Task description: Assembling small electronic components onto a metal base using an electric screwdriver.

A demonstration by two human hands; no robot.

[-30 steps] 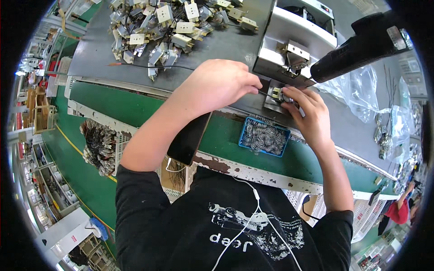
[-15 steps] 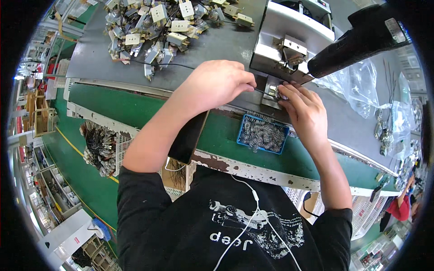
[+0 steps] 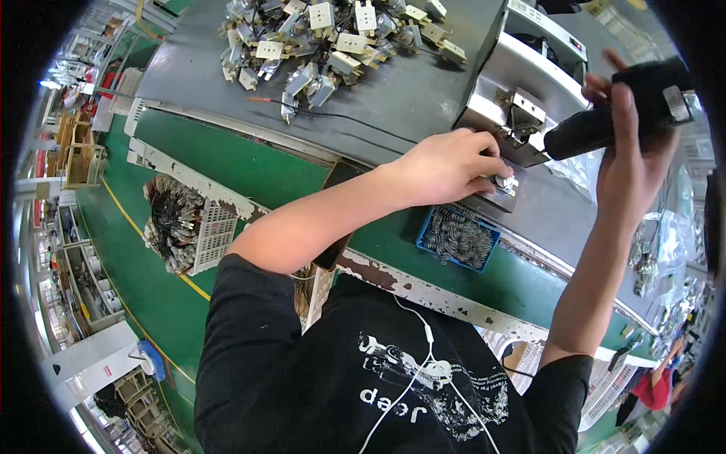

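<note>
My left hand is closed in a pinch on a small metal part, pressed down on a flat metal block in front of the steel machine. The fingers hide much of the part. A black wire runs from the left toward this hand. My right hand is around a black electric screwdriver, thumb in front and fingertips showing beyond it. The tool slants down to the left, beside the machine's fixture.
A heap of white-and-metal components lies at the far left. Close by my left hand sits a blue tray of springs. A dark phone-like slab rests under my left forearm. Clear plastic bags lie to the right.
My right hand has left the small part and moved up and right to the screwdriver. My left hand has shifted right, from the wire to the part on the block.
</note>
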